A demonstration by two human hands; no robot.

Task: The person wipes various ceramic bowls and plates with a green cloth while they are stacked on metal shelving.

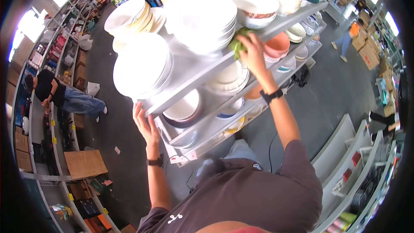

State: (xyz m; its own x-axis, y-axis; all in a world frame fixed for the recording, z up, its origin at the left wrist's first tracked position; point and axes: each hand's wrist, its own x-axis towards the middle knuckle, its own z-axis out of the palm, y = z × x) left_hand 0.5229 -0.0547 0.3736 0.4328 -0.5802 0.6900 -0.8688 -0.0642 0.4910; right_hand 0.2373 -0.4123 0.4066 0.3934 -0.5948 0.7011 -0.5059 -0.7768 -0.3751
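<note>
My right hand point(253, 55) is closed on a crumpled green cloth point(238, 46), held against the front edge of the grey shelf unit's top board point(189, 83). My left hand point(147, 130) touches that board's near left corner, its fingers stretched out and apart. On the top board, a stack of white plates point(141, 67) stands closest to my left hand. Beside the cloth is a taller stack of white bowls point(202, 21), then bowls with a reddish-brown band point(255, 6). Pink bowls point(277, 45) sit one level down, just right of my right hand.
Lower boards hold a white bowl point(183, 105) and stacked plates point(226, 77). A person in black point(47, 88) stands by shelves at the left; another in orange point(354, 30) is far right near cardboard boxes point(368, 56). White shelving point(334, 151) lies to my right.
</note>
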